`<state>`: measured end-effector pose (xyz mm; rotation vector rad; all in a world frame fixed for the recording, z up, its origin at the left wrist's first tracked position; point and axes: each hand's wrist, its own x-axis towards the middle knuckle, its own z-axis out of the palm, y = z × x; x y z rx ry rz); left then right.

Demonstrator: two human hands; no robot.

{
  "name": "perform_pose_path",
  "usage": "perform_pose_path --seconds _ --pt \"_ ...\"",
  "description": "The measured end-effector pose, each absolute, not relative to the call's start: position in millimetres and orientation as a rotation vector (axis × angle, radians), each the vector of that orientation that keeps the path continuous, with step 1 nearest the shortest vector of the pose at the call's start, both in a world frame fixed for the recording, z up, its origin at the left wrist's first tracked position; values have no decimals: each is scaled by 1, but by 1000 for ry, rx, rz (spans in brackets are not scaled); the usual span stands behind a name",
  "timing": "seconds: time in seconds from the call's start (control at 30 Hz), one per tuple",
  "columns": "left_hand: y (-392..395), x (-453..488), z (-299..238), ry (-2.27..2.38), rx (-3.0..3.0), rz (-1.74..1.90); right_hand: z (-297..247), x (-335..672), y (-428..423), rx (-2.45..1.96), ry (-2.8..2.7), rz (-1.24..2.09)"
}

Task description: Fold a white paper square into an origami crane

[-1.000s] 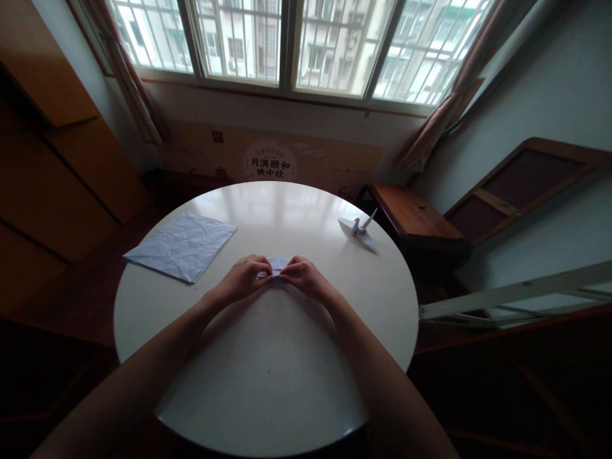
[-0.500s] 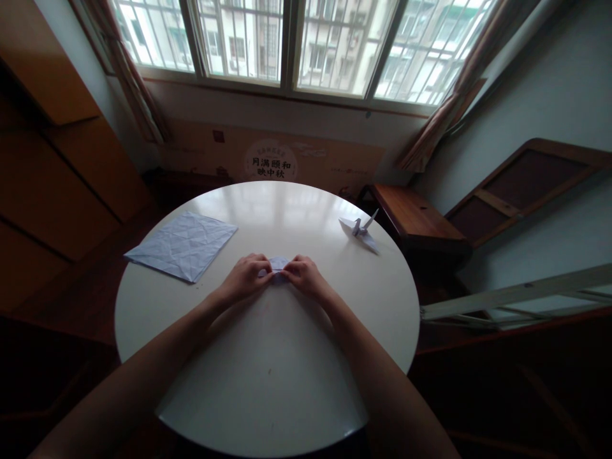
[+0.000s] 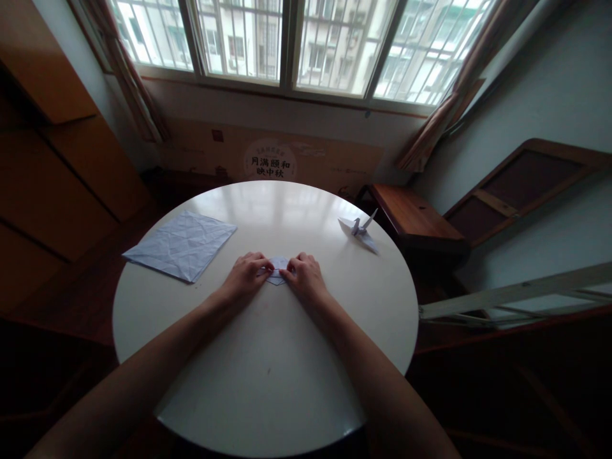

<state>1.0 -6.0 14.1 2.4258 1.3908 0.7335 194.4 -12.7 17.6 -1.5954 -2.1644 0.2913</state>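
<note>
A small piece of folded white paper (image 3: 277, 278) lies near the middle of the round white table (image 3: 268, 357). On its left side, my left hand (image 3: 249, 273) is closed, thumb and fingertips on the paper. My right hand (image 3: 303, 273) mirrors it on the right side, with bent fingers gripping the paper. Parts of the paper are hidden under both hands. To the far right stands a white paper crane (image 3: 359, 231) with spread wings. Creased sheets of white paper (image 3: 184, 245) lie at the table's left.
Beyond the table's right edge is a low wooden bench (image 3: 414, 217). A pale metal rail (image 3: 516, 294) runs beside the table at the right. Wooden cabinets (image 3: 52, 185) stand at the left, and barred windows (image 3: 287, 44) span the far wall.
Both hands have shifted slightly on the folded paper, and my fingertips are a little further apart. More of the paper's near edge shows between them, in a pointed shape.
</note>
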Motion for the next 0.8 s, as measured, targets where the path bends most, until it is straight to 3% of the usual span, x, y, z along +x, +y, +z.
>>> perform_pose_path --seconds 0.8 --pt "-10 6 19 1498 2378 770 17 191 -12 -1690 -2246 230"
